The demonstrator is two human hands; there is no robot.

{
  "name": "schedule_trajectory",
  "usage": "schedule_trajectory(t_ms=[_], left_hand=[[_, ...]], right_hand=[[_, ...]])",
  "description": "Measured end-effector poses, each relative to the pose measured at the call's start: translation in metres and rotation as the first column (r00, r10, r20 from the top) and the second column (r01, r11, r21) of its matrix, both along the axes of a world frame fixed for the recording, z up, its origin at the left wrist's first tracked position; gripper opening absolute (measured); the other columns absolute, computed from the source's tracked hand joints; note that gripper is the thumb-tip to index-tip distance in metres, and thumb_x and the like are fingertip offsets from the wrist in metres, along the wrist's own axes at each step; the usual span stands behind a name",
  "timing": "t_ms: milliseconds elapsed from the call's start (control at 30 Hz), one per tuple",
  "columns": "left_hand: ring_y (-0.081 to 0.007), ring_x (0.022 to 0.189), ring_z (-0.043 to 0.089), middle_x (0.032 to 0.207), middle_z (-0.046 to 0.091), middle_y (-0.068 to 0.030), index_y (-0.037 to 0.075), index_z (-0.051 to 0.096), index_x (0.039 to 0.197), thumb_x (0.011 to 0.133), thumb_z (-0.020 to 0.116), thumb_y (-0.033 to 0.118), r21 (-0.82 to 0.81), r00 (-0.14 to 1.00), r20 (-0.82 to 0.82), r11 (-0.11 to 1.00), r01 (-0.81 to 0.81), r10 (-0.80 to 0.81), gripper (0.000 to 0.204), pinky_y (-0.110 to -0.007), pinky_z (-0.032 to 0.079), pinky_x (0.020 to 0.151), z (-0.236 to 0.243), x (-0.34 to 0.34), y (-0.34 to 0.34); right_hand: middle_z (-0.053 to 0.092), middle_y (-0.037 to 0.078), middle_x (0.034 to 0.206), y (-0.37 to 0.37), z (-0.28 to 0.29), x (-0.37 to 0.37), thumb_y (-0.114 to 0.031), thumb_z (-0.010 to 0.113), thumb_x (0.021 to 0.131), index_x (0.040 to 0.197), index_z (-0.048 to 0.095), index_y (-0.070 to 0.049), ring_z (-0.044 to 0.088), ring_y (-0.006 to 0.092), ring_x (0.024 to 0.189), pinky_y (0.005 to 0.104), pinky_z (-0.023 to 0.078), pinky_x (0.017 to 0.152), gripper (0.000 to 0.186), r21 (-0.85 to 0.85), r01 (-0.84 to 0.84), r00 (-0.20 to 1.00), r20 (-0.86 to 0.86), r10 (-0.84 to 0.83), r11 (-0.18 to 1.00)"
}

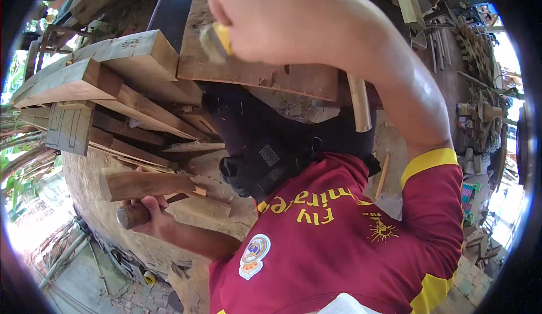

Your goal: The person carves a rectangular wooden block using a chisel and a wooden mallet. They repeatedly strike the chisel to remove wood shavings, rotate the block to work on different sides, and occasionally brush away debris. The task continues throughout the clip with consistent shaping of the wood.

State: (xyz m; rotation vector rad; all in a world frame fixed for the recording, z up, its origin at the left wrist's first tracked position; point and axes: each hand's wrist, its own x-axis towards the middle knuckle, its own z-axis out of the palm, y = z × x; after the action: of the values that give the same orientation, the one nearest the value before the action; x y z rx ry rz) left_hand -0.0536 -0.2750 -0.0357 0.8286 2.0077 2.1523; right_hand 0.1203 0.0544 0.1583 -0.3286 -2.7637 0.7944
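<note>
At the top, my right hand [254, 20] is closed around a small brush [214, 42] with a yellow part and pale bristles, somewhat blurred. The brush is over a thick brown board [265, 76], and I cannot tell whether its bristles touch the wood. Lower left, my left hand [155, 215] grips a rounded wooden handle [133, 216]. Right beside that handle lies a flared piece of wood [147, 185], close to my fingers; whether the two are joined is unclear.
Thick wooden beams [127, 54] are stacked at the left, with thinner offcuts [203, 201] below. A wooden bar [359, 102] sticks out beside the board's right end. Wood pieces and tools crowd the far right; a pale stick [383, 176] lies on the ground.
</note>
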Motion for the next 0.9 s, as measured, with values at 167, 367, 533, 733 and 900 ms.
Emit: schedule_trajectory(t_ms=[167,367,533,733,900], left_hand=[[-0.0066,0.048,0.045,0.097,0.07,-0.0225,-0.013,0.053,0.121,0.088,0.078,0.03,0.014,0.996,-0.072,0.999,-0.047,0.048,0.06,-0.02,0.036,0.043,0.004,0.001,-0.002],[-0.0085,0.048,0.047,0.112,0.067,-0.0299,-0.012,0.05,0.125,0.089,0.077,0.028,0.02,0.999,-0.035,1.0,-0.014,0.015,0.061,-0.021,0.04,0.044,0.003,0.001,-0.004],[-0.0088,0.048,0.047,0.119,0.064,-0.0337,-0.01,0.047,0.129,0.09,0.076,0.024,0.059,1.0,-0.013,0.998,-0.005,0.006,0.059,-0.021,0.039,0.043,-0.001,-0.001,-0.003],[-0.0106,0.047,0.047,0.114,0.064,-0.0347,-0.01,0.047,0.125,0.086,0.08,0.027,0.008,1.0,0.004,1.0,-0.01,0.01,0.062,-0.021,0.037,0.042,-0.005,-0.006,-0.006],[-0.0113,0.046,0.048,0.115,0.064,-0.0359,-0.01,0.046,0.126,0.085,0.081,0.029,0.009,1.0,-0.004,1.0,-0.004,0.004,0.066,-0.021,0.036,0.042,-0.008,-0.012,-0.009]], right_hand=[[0.065,0.021,0.071,-0.005,-0.028,-0.014,-0.002,0.061,0.076,0.076,0.066,0.003,0.068,0.0343,0.07,0.0403,0.054,0.064,0.007,0.252,-0.071,0.971,-0.203,0.124,0.965],[0.067,0.019,0.074,-0.02,-0.052,0.001,-0.005,0.063,0.077,0.078,0.065,0.001,0.068,0.0351,0.073,0.0419,0.055,0.069,0.006,0.132,-0.045,0.996,-0.07,0.054,0.99],[0.067,0.02,0.079,-0.055,-0.057,0.021,-0.001,0.061,0.081,0.083,0.064,0.001,0.067,0.0373,0.076,0.0447,0.052,0.068,0.004,-0.022,0.035,0.999,0.034,-0.035,0.999],[0.068,0.023,0.085,-0.085,-0.16,0.013,-0.002,0.06,0.082,0.083,0.065,0.003,0.066,0.0413,0.082,0.0483,0.052,0.072,0.007,-0.429,0.127,0.911,0.407,0.066,0.894],[0.069,0.023,0.088,-0.079,-0.237,0.012,-0.003,0.059,0.082,0.103,0.07,0.0,0.067,0.0416,0.085,0.0474,0.053,0.074,0.023,-0.23,0.346,0.907,0.329,-0.262,0.909]])
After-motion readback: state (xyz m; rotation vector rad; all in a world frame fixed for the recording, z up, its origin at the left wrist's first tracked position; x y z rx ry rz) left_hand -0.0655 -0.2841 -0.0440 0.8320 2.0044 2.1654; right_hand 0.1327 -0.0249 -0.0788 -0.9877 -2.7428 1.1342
